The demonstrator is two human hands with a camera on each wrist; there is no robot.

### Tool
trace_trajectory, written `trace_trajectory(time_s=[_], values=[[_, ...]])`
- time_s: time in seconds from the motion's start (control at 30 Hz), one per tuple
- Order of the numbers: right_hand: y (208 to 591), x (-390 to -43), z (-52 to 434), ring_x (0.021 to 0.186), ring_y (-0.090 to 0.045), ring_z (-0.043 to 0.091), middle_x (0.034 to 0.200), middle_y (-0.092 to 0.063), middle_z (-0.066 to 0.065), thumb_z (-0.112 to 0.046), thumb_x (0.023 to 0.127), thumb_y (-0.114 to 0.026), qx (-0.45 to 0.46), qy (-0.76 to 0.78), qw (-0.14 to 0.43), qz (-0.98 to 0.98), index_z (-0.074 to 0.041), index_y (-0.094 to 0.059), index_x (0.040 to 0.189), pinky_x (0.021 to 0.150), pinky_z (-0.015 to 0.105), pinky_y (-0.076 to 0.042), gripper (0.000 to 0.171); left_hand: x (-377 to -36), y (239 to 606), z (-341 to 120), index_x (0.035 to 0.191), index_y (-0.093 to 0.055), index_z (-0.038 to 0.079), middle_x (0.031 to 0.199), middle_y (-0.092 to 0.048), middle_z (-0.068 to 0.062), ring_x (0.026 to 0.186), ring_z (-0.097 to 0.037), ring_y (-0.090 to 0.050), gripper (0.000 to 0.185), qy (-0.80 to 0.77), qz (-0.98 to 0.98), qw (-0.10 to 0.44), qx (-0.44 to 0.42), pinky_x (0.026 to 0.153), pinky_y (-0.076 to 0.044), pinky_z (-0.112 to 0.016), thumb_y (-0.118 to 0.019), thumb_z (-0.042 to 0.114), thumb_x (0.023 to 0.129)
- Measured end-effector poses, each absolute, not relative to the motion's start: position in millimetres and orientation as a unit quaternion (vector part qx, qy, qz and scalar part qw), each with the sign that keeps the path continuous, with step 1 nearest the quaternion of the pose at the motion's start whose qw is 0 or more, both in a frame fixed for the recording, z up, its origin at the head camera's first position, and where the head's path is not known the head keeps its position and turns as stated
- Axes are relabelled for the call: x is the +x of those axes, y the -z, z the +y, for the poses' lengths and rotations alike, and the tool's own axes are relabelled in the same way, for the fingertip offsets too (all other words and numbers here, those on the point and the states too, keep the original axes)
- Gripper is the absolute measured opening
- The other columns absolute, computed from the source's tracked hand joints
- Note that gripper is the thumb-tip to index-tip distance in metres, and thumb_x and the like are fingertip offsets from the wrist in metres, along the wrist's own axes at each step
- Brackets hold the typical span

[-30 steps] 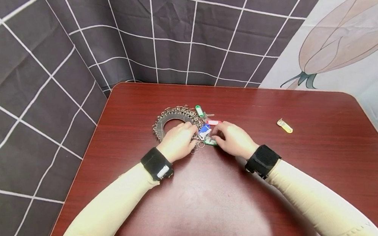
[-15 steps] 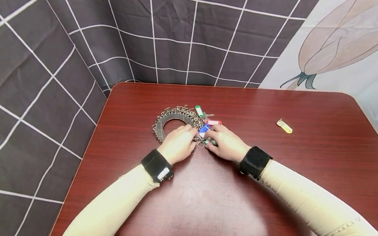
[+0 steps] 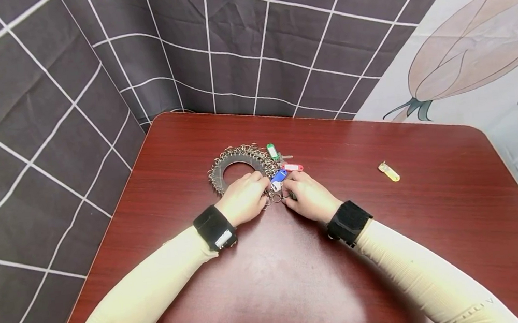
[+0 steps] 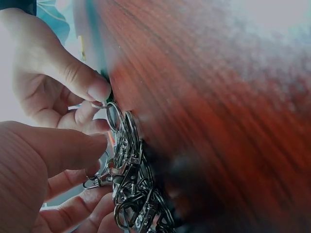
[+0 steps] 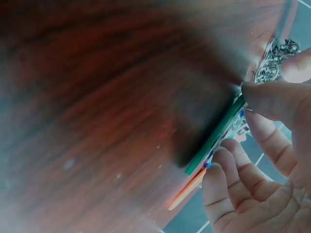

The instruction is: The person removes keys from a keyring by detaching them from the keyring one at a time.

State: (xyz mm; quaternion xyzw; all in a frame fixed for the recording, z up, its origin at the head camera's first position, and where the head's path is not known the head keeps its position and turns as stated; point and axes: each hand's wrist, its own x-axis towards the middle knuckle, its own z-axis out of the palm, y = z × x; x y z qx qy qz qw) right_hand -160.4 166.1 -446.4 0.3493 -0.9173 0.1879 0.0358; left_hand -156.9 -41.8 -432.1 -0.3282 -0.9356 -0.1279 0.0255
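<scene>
Pinching a green key tag [image 5: 216,133] with your right hand [image 3: 309,198], you gripped the ring of clasps [image 3: 236,164] at its five o'clock edge with your left hand [image 3: 243,200] on the table [image 3: 387,232].

One counter [image 3: 299,282] carries everything. On it lies one ring-shaped holder [image 3: 239,166] crowded with small metal key rings, too many and too tightly packed to count. Five plastic key tags show in all: two green, one at the holder's far edge [image 3: 272,151] and one [image 5: 216,133] under the right hand's fingers, seen best from the right wrist; one red [image 3: 293,167]; one blue [image 3: 279,175]; and one yellow [image 3: 389,171], lying alone well apart to the right. Two hands work at the cluster, the left hand [image 3: 243,199] and the right hand [image 3: 308,196], and each wrist wears one black band, two in total.
</scene>
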Motion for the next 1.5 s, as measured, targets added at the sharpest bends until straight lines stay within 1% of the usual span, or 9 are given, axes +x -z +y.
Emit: trace_trajectory(time_s=[0.27,0.4,0.47,0.53,0.73,1.0,1.07,1.3,1.5], values=[[446,-158,166,0.082,-0.046,0.022,0.086,-0.049,0.003,-0.002,0.071,-0.068,0.351,-0.197,0.051,-0.914,-0.011,-0.05,0.072,0.075,0.035,-0.039,0.02,-155,434,-42,0.104,-0.063,0.01,0.097,-0.056,-0.004,0.09,-0.023,-0.055,0.024,0.127,-0.937,0.031,-0.324,0.08,-0.048,-0.034,-0.071,0.022,0.085],[444,-160,165,0.077,-0.046,0.02,0.077,-0.047,0.0,-0.003,0.069,-0.066,0.353,-0.209,0.066,-0.91,-0.012,-0.048,0.072,0.075,0.035,-0.038,0.02,-156,436,-41,0.111,-0.062,0.009,0.101,-0.055,-0.005,0.092,-0.022,-0.055,0.03,0.141,-0.938,0.029,-0.316,0.08,-0.048,-0.034,-0.071,0.021,0.085],[442,-162,165,0.074,-0.045,0.018,0.073,-0.048,-0.001,-0.003,0.07,-0.065,0.349,-0.216,0.061,-0.91,-0.012,-0.049,0.072,0.075,0.035,-0.038,0.019,-157,436,-40,0.115,-0.061,0.009,0.103,-0.053,-0.005,0.094,-0.022,-0.054,0.033,0.149,-0.938,0.028,-0.313,0.079,-0.049,-0.034,-0.071,0.02,0.085],[440,-162,165,0.071,-0.045,0.018,0.069,-0.049,-0.002,-0.004,0.07,-0.065,0.34,-0.221,0.05,-0.913,-0.013,-0.05,0.072,0.075,0.034,-0.038,0.018,-157,437,-39,0.115,-0.062,0.01,0.104,-0.052,-0.005,0.094,-0.022,-0.053,0.032,0.151,-0.937,0.028,-0.314,0.077,-0.049,-0.034,-0.07,0.019,0.085],[440,-163,165,0.065,-0.044,0.016,0.066,-0.049,-0.006,-0.008,0.071,-0.065,0.314,-0.223,0.032,-0.923,-0.016,-0.05,0.073,0.07,0.035,-0.038,0.017,-162,441,-37,0.106,-0.067,0.015,0.099,-0.05,-0.004,0.088,-0.021,-0.051,0.021,0.127,-0.935,0.028,-0.329,0.073,-0.048,-0.032,-0.069,0.019,0.085],[438,-164,165,0.064,-0.045,0.014,0.068,-0.051,-0.007,-0.012,0.074,-0.065,0.301,-0.218,0.028,-0.928,-0.017,-0.051,0.077,0.075,0.037,-0.039,0.016,-165,444,-34,0.096,-0.069,0.017,0.097,-0.045,-0.003,0.091,-0.021,-0.047,0.011,0.126,-0.936,0.023,-0.328,0.072,-0.046,-0.031,-0.069,0.024,0.087],[438,-164,165,0.062,-0.045,0.014,0.068,-0.051,-0.007,-0.012,0.074,-0.065,0.297,-0.219,0.022,-0.929,-0.017,-0.051,0.078,0.073,0.036,-0.039,0.016,-165,444,-34,0.095,-0.068,0.016,0.098,-0.045,-0.003,0.092,-0.02,-0.047,0.012,0.128,-0.937,0.021,-0.325,0.072,-0.046,-0.031,-0.069,0.025,0.087],[437,-163,164,0.057,-0.046,0.013,0.068,-0.051,-0.004,-0.011,0.076,-0.064,0.274,-0.235,-0.008,-0.932,-0.017,-0.051,0.082,0.056,0.03,-0.04,0.016,-165,444,-33,0.095,-0.064,0.016,0.101,-0.045,-0.002,0.096,-0.019,-0.045,0.016,0.152,-0.934,0.015,-0.322,0.075,-0.045,-0.03,-0.069,0.028,0.086],[436,-163,163,0.057,-0.044,0.012,0.07,-0.051,-0.001,-0.008,0.078,-0.064,0.269,-0.264,-0.012,-0.926,-0.012,-0.052,0.085,0.055,0.029,-0.038,0.015,-166,445,-32,0.089,-0.061,0.017,0.1,-0.048,-0.001,0.095,-0.017,-0.046,0.013,0.174,-0.931,0.025,-0.32,0.077,-0.045,-0.03,-0.068,0.027,0.088]])
